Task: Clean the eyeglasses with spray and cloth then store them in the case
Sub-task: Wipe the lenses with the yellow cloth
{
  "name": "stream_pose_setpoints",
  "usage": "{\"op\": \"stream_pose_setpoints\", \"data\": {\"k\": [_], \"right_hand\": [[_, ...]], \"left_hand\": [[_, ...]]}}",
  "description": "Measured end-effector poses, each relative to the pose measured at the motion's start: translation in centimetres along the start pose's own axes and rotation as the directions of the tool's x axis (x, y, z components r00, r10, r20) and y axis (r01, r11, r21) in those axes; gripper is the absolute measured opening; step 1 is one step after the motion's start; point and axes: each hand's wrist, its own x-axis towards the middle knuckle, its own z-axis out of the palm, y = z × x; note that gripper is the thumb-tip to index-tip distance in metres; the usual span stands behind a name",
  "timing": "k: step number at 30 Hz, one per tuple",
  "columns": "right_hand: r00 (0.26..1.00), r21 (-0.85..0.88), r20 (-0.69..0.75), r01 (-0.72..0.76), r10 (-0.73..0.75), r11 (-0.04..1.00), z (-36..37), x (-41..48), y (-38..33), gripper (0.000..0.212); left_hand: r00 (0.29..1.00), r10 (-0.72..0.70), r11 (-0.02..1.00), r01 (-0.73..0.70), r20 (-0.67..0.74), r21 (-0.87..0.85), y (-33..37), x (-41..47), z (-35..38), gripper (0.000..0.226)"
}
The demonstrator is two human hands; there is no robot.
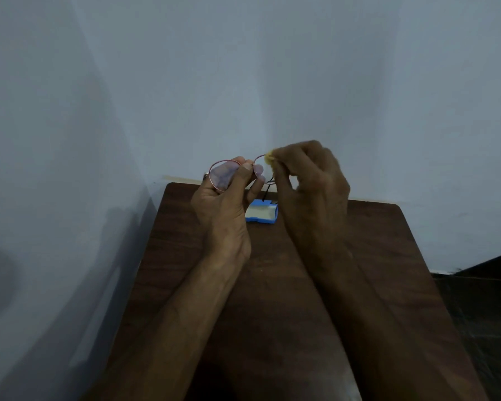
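Left hand (226,204) pinches the thin round pink metal-rimmed eyeglasses (224,175) at the bridge, thumb over one lens, held up above the dark wooden table (388,256). Right hand (310,186) pinches a small yellow cloth (269,160) against the other lens. Open blue eyeglass case with pale lining (261,214) lies on the table below, between both hands. No readable writing.

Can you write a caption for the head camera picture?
Left hand holds round pink wire-rimmed eyeglasses; right hand rubs them with yellow cloth.
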Motion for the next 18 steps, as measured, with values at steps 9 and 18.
{"op": "stream_pose_setpoints", "data": {"k": [9,18], "right_hand": [[0.999,0.043,-0.02,-0.044,0.045,0.998,-0.2,0.3,-0.1,0.005],[0.998,0.108,-0.016,-0.056,0.058,0.993,-0.8,1.0,-1.3,0.008]], "left_hand": [[0.993,0.11,0.991,-0.113,0.038,0.076,0.4,-0.4,-0.1,0.01],[0.939,0.321,0.915,-0.341,0.124,0.215,1.6,-0.8,-0.1,0.019]]}}
